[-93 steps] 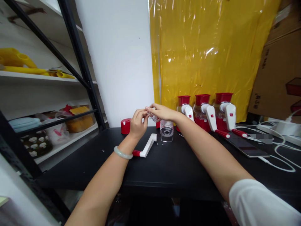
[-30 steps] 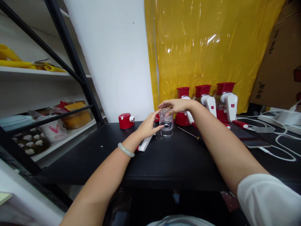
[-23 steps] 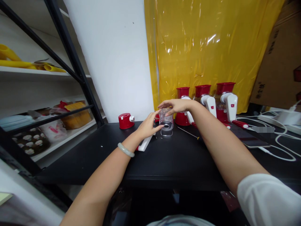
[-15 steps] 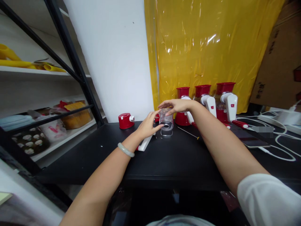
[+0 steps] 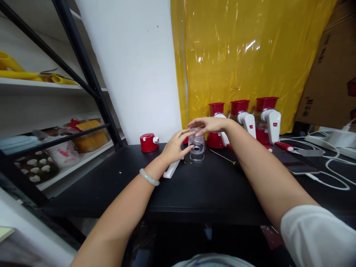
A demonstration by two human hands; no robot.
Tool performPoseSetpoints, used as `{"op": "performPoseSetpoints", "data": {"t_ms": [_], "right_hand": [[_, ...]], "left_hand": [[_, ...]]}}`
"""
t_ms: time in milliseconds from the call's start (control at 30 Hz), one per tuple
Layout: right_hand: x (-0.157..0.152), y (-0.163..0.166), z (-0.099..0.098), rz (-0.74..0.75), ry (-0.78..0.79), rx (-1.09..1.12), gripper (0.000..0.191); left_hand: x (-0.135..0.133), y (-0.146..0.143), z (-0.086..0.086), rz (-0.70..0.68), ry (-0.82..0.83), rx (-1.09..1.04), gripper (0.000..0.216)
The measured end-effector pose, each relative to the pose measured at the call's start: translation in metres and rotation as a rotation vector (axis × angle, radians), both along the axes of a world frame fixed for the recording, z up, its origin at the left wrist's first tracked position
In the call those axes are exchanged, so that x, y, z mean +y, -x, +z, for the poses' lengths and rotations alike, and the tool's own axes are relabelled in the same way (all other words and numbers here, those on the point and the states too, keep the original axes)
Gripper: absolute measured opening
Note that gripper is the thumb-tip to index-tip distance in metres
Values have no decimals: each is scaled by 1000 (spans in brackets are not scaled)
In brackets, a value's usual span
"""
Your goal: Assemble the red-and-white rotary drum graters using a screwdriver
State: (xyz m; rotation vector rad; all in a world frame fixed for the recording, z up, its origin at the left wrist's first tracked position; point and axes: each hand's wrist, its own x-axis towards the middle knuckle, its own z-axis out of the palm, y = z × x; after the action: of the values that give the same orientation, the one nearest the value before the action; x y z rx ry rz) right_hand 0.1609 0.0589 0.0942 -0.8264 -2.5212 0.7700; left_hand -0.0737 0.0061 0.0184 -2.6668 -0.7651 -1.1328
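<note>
clear housing point(image 5: 197, 149) on table point(image 5: 211, 185), under your right hand point(image 5: 209, 125) spread flat on top; left hand point(image 5: 172, 148) loose, fingertips at its side. off-centre push could tip it into the grinders point(image 5: 266, 120) behind your right hand.

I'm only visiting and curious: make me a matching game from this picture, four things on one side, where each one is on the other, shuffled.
Things:
1. clear plastic piece
2. red round cap
3. pale bracelet
4. phone

Places:
a. around the left wrist
b. on the right side of the black table, a white cable at its end
c. touched by the left hand and right hand
d. standing apart, left of both hands

Pairs: 1-c, 2-d, 3-a, 4-b.
</note>
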Motion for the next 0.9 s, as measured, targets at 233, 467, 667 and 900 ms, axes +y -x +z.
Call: {"op": "performPoseSetpoints", "data": {"t_ms": [233,467,667,900], "right_hand": [[0,0,0,5,19,15,71],[0,0,-2,11,54,42,71],[1,-1,-3,13,88,65,73],[1,-1,-3,29,77,71,72]], "left_hand": [[1,0,0,-10,6,-9,48],[1,0,0,-8,7,-10,47],[1,-1,0,-9,16,-2,47],[0,-1,0,-7,18,-9,47]]}}
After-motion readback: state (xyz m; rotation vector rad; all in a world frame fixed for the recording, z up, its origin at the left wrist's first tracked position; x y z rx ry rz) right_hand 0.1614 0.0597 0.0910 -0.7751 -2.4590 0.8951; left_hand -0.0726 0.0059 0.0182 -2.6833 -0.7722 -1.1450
